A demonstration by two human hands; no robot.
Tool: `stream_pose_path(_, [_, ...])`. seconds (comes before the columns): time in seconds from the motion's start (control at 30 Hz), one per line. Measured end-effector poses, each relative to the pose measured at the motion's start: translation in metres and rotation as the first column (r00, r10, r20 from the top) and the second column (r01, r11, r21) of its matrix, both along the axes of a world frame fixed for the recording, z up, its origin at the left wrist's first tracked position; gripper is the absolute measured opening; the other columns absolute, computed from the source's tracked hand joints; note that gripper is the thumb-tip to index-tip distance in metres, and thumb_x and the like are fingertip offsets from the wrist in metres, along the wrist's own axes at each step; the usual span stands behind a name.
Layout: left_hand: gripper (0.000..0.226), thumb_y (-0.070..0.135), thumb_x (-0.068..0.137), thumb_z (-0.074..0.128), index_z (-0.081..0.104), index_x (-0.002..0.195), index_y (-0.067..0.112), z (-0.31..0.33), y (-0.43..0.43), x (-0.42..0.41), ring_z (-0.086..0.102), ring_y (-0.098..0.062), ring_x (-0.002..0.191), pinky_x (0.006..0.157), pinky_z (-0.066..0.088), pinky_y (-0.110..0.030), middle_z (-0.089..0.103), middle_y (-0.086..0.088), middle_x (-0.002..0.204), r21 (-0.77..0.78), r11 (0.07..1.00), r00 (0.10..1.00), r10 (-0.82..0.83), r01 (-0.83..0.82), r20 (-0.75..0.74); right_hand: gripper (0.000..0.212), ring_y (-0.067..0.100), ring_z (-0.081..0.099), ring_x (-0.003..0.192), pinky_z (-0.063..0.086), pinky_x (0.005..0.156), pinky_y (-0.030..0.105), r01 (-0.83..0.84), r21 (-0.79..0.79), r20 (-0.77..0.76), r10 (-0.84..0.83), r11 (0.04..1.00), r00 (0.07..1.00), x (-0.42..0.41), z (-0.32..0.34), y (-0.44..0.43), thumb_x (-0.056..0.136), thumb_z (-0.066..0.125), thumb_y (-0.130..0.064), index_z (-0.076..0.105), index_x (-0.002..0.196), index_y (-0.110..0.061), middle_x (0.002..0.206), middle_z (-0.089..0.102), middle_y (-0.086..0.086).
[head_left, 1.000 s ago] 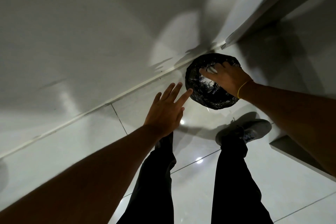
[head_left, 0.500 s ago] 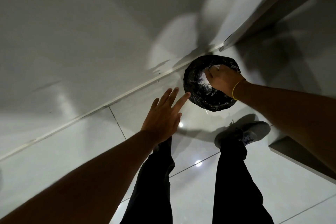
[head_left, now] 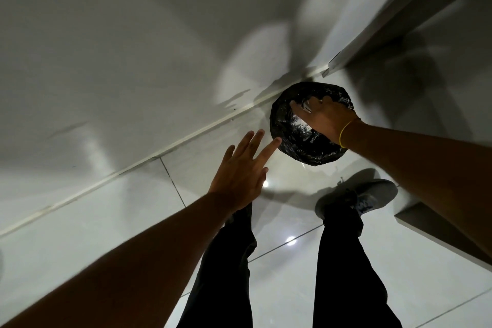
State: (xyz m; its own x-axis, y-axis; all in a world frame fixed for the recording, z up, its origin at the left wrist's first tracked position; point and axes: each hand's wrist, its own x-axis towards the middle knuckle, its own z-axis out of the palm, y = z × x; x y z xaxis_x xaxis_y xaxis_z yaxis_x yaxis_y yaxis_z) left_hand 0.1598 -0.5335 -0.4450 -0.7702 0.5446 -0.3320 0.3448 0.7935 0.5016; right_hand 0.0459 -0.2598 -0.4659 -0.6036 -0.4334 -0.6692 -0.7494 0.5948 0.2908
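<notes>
A round bin lined with a glossy black plastic bag (head_left: 292, 141) stands on the white tiled floor at the foot of the wall. My right hand (head_left: 327, 120), with a yellow band at the wrist, lies over the bin's mouth, its fingers stretched out against the liner inside. The fingertips are partly lost among the shiny folds. My left hand (head_left: 239, 173) hovers open just left of the bin, fingers spread, with the index fingertip close to the rim.
A white skirting strip (head_left: 133, 170) runs along the wall. A pale door frame edge (head_left: 372, 34) ends just above the bin. A grey panel corner (head_left: 426, 224) juts in at the right. My legs and a grey shoe (head_left: 367, 197) stand below the bin.
My right hand moved from the bin's far rim to lie flatter over the opening, fingers stretching out. My left hand stayed spread beside the rim.
</notes>
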Motion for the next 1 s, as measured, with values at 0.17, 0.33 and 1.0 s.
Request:
stream_pose_path(0.17, [0.083,0.029,0.110,0.050,-0.006,0.171,0.039,-0.001,0.001,0.000,0.011,-0.036,0.169,0.121,0.040,-0.066,0.009,-0.013,0.183,0.005,1.000,1.000,-0.004,0.004,0.002,0.070,0.031,0.066,0.071,0.057,0.051,0.035,0.123,-0.032,-0.035,-0.124,0.992,0.992,0.006,-0.002,0.006,0.075,0.065,0.003,0.052,0.143,-0.007,0.108,0.067,0.019])
stream_pose_path(0.33, [0.082,0.030,0.111,0.049,-0.005,0.171,0.039,-0.001,0.004,-0.001,0.011,-0.036,0.169,0.121,0.040,-0.066,0.009,-0.013,0.183,0.002,1.000,1.000,-0.018,0.018,0.007,0.088,0.033,0.062,0.066,0.038,0.045,0.035,0.147,-0.129,-0.086,-0.159,0.981,0.984,0.008,-0.009,0.009,0.077,0.053,0.008,0.034,0.159,-0.018,0.098,0.062,0.022])
stream_pose_path(1.0, [0.082,0.039,0.112,0.046,-0.012,0.170,0.045,0.071,0.016,-0.023,0.004,-0.028,0.169,0.128,0.035,-0.061,0.002,-0.006,0.184,-0.052,0.993,0.990,-0.109,0.104,-0.092,0.044,0.050,0.065,0.106,0.061,0.043,0.035,0.491,-0.269,0.786,-0.483,-0.829,-0.385,0.081,0.060,0.041,0.080,0.070,0.014,0.064,0.111,-0.017,0.123,0.061,0.022])
